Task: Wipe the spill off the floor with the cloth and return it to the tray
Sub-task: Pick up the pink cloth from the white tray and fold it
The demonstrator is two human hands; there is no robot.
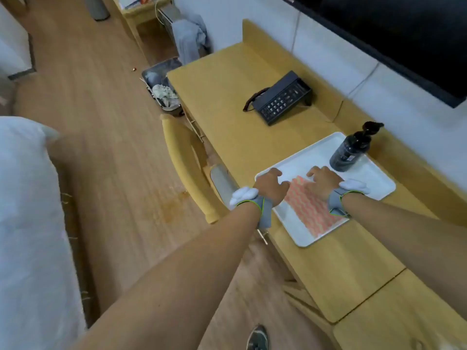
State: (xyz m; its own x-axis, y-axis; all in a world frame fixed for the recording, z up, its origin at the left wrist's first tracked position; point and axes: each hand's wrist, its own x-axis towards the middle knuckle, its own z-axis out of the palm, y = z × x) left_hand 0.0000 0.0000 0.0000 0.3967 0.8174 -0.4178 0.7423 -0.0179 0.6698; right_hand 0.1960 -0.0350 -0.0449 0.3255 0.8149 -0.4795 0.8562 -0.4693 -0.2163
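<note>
A: So, from the head camera, where is the cloth (307, 207)?

B: It lies flat in the white tray (379, 184), spread over the near half. It is pink-orange with a pale wavy pattern. The tray sits on the yellow wooden bench (227, 84), near its front edge.

A: And the hands?

B: Both are on the tray. The left hand (270, 186) rests at the cloth's far left corner with its fingers curled down, and I cannot tell whether they pinch the fabric or only press on it. The right hand (323, 181) lies on the cloth's far right part with its fingers spread and flat, gripping nothing. Each wrist wears a grey band with a white pad on it.

A: What else is in the tray?

B: A dark pump bottle (350, 151) stands upright in the far corner, apart from the cloth.

A: Anything more on the bench?

B: A black telephone (283, 98) farther back, well apart from the tray.

A: And the spill?

B: An orange-brown stain (171, 204) shows on the wooden floor (88, 97), left of the bench and just beside a yellow chair (182, 157). A white bed (27, 210) fills the left edge.
</note>
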